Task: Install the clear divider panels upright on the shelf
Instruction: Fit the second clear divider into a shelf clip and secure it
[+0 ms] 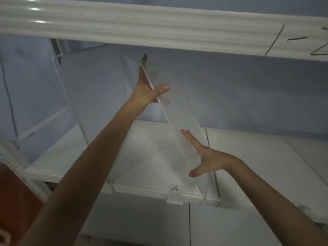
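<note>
The panel (179,121) stands on edge on the shelf (74,157), running from the front lip back toward the rear wall, its top edge slanting up and away. The left hand (147,89) holds it near the far top: thumb across the near face, straight fingers behind, so the sheet is pinched between them. The right hand (207,157) lies flat against the right face lower down, fingers straight and thumb spread apart, pressing rather than gripping. At the front lip a clear clip (174,194) sits just beside the panel's foot; whether the foot is seated in anything is hard to tell in this dim view. A second clear panel (71,96) stands well to the left.

The step looks like squaring and seating. To do it well, keep the pinch light, steady the sheet with the flat palm, line the bottom edge up with the front fitting, then press down evenly so it does not bow or lean.
</note>
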`<action>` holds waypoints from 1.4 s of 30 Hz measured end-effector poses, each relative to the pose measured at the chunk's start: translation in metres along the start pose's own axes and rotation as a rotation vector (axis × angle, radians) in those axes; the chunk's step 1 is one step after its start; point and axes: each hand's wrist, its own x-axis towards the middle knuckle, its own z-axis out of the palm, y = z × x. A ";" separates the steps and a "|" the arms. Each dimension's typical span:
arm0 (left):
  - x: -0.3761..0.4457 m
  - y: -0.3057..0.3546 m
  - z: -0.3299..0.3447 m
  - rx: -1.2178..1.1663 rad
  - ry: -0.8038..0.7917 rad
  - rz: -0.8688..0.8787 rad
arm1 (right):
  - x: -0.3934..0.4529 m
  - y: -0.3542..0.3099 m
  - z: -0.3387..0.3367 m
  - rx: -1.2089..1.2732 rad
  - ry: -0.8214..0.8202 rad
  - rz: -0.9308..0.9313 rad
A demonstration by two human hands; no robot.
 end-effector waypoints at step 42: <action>-0.028 0.029 0.015 -0.075 0.265 -0.053 | 0.055 -0.032 0.048 0.056 0.299 -0.121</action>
